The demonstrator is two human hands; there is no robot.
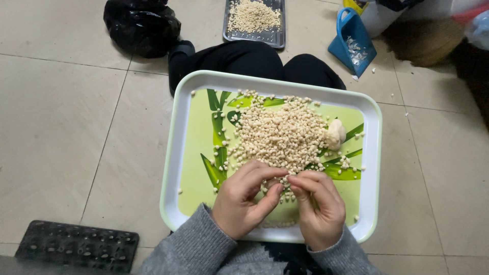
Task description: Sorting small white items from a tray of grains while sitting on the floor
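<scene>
Small pale dough balls (280,135) heaped mid-frame on a green leaf tray (374,153), left hand (244,198) and right hand (318,206) pinching little bits at the pile's lower edge, dough lump (335,134) beside, metal tray (277,36) at top, blue dustpan (351,40) upper right.

Soft, even indoor light falls from above, bright enough to show the pale floor tiles (61,127) clearly. Shadows are faint, with only a thin dark one beneath the hands (277,201). No harsh glare shows. Focus is sharp near the hands; the far right corner is dim and slightly blurred.
</scene>
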